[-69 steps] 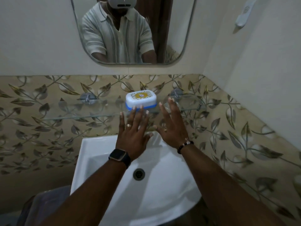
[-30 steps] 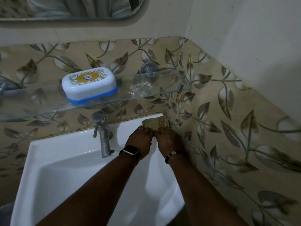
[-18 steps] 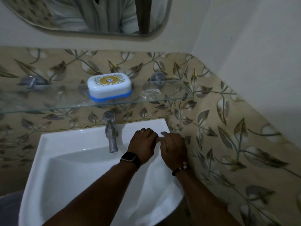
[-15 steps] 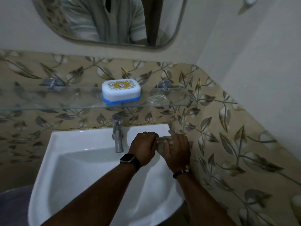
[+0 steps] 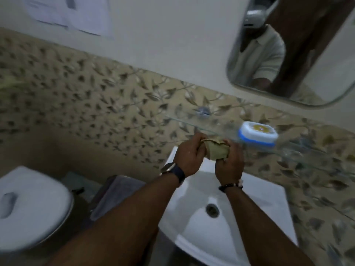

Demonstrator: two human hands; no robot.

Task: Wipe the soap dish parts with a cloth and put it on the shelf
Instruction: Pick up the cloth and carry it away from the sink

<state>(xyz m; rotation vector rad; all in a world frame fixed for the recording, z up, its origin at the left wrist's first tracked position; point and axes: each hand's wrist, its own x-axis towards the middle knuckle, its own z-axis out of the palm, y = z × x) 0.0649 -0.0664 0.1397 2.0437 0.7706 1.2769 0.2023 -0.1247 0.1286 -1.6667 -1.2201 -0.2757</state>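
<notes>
A white soap dish [image 5: 257,135] with a blue base and a yellow emblem on its closed lid sits on the glass shelf [image 5: 317,156] at the right. Just left of it, both hands hold a crumpled tan cloth [image 5: 216,150] above the back edge of the basin. My left hand [image 5: 189,157] grips the cloth's left side and my right hand [image 5: 229,163] grips it from below and right. The hands are close to the dish but apart from it. The view is tilted and blurred.
A white wash basin [image 5: 265,214] with a drain lies under my forearms. A white toilet lid [image 5: 28,206] is at the lower left, with a grey towel [image 5: 113,194] between it and the basin. A mirror [image 5: 299,54] hangs at upper right on the leaf-patterned tiled wall.
My hands picked the tan cloth up from the basin's back right corner and raised it to shelf height. The head has swung left and tilted, bringing the toilet into view.
</notes>
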